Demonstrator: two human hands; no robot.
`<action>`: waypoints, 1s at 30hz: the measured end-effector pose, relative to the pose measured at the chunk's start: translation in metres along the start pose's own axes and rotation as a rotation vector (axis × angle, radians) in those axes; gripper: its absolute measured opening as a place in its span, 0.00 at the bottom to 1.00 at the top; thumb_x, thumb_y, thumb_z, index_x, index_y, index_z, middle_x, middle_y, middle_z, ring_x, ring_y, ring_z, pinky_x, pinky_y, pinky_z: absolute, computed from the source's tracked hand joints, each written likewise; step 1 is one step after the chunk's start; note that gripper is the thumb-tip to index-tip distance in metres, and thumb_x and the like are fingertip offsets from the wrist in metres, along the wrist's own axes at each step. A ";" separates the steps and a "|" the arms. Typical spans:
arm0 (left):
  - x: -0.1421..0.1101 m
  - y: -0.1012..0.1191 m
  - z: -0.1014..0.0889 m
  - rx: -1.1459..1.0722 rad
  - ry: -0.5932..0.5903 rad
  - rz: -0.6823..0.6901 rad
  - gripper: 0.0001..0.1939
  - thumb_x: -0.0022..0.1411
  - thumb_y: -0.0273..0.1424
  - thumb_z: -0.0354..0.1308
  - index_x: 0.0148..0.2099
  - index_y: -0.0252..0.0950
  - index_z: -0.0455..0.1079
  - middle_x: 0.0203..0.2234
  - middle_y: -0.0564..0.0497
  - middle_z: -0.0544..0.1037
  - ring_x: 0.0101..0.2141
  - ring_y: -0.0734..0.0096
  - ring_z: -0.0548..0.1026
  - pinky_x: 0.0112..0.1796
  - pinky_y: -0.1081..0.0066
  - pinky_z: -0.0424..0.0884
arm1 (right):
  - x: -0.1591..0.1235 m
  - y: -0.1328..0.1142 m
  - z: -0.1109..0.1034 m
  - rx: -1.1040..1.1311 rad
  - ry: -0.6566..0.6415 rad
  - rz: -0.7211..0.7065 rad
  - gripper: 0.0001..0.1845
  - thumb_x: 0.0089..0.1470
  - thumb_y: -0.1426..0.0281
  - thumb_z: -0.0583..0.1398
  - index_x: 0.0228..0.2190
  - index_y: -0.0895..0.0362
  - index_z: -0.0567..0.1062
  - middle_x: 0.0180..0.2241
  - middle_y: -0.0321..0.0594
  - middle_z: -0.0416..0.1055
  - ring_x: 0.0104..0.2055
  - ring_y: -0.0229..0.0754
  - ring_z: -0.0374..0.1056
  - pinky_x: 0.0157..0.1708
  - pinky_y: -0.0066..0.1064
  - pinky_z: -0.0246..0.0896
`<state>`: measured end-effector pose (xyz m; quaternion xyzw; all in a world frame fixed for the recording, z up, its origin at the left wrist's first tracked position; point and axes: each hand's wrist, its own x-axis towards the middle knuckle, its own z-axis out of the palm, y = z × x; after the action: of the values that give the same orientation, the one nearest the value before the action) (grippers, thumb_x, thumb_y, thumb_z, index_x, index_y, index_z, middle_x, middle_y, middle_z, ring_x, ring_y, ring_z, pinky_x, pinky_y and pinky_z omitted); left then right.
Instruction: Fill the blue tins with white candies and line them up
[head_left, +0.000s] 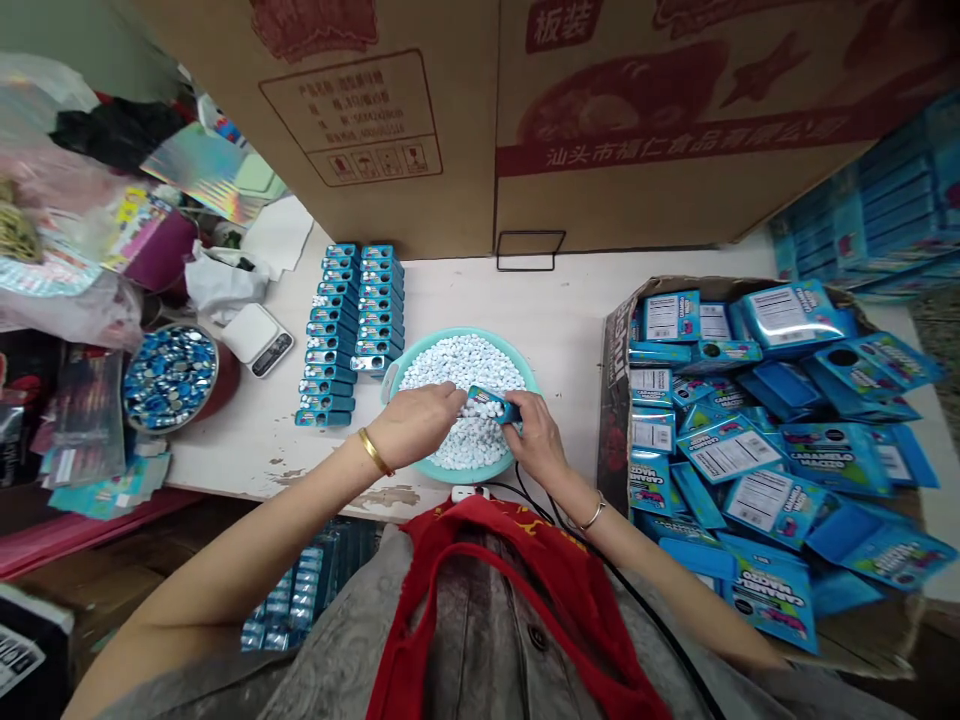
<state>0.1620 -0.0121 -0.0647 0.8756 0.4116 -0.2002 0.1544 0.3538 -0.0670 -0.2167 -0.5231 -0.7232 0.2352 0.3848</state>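
My right hand [536, 440] holds a small blue candy box [493, 404] over a mint-green basin [422, 470], thumb and fingers around its right end. White candies fill the box's open side. Small white candies [466, 448] also fill the basin. Beside the box's left end, my left hand [420, 424] hangs low over the candies with its fingers bent together; what they grip, if anything, is hidden. Left of the basin stand two rows of filled blue candy boxes [330, 345], set close together.
A cardboard carton [615, 440] of blue boxes stands at right. Large cartons [420, 215] line the back. At left are a digital scale [259, 340], a tin of shiny blue-wrapped pieces [171, 380] and plastic bags. A black wire stand [531, 268] sits behind the basin.
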 end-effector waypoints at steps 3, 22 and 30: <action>-0.003 0.024 -0.017 0.126 0.008 -0.048 0.23 0.66 0.19 0.42 0.63 0.31 0.55 0.40 0.41 0.74 0.37 0.61 0.77 0.32 0.66 0.71 | -0.002 -0.003 0.005 0.014 -0.009 -0.014 0.22 0.51 0.80 0.54 0.49 0.54 0.64 0.43 0.47 0.69 0.47 0.51 0.66 0.47 0.48 0.66; -0.026 -0.054 0.072 -0.385 0.245 -0.010 0.15 0.63 0.30 0.55 0.52 0.37 0.63 0.44 0.46 0.71 0.41 0.64 0.73 0.40 0.67 0.71 | 0.002 -0.042 0.037 0.413 -0.121 0.171 0.27 0.57 0.61 0.61 0.55 0.54 0.61 0.50 0.48 0.69 0.53 0.48 0.68 0.53 0.45 0.66; -0.072 -0.176 0.100 -0.356 0.556 -0.407 0.16 0.59 0.44 0.54 0.46 0.41 0.66 0.37 0.52 0.74 0.36 0.61 0.73 0.39 0.58 0.73 | 0.033 -0.004 -0.014 0.153 0.082 0.110 0.12 0.61 0.65 0.57 0.46 0.54 0.70 0.44 0.46 0.72 0.49 0.46 0.68 0.51 0.43 0.66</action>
<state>-0.0402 0.0049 -0.1359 0.7563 0.6314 0.0926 0.1437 0.3576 -0.0386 -0.1957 -0.5405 -0.6569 0.2888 0.4393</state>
